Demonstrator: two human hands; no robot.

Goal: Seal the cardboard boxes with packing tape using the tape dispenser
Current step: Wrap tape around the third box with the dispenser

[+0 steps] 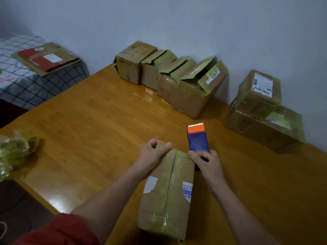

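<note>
Listing left to right.

- Bed [26,82], far left: checked cover. Flattened cardboard [53,62] lies on it, with a red sheet on top.
- Crumpled wrap [16,151], left edge of the worktop [88,121]: greenish, clear, bunched up.
- Red sleeve [58,230], near left corner: covers the upper left arm, with the forearm bare.
- Left hand [152,152], centre: fingers curled over the far left corner of the long box [166,191], thumb on its top. The grip is closed on that corner.
- Long box, centre near: lies lengthways from near to far on the worktop. It is wrapped in yellow-green tape, and a seam runs down the middle of its top. A torn white label sits on its left side and a blue-printed label on its right edge.
- Row of four boxes [169,78], far centre against the wall: they touch side by side. The leftmost has its flaps down; the other three have flaps lifted.
- Tape dispenser [197,138], just right of the long box's far end: dark blue body, with an orange toothed head pointing far. Whether it rests on the worktop cannot be told.
- Right hand [207,161]: fingers wrapped round the dispenser's near end, grip closed on it.
- Two stacked boxes [261,110], far right: the smaller one sits tilted on the larger, with a white barcode label on top.
</note>
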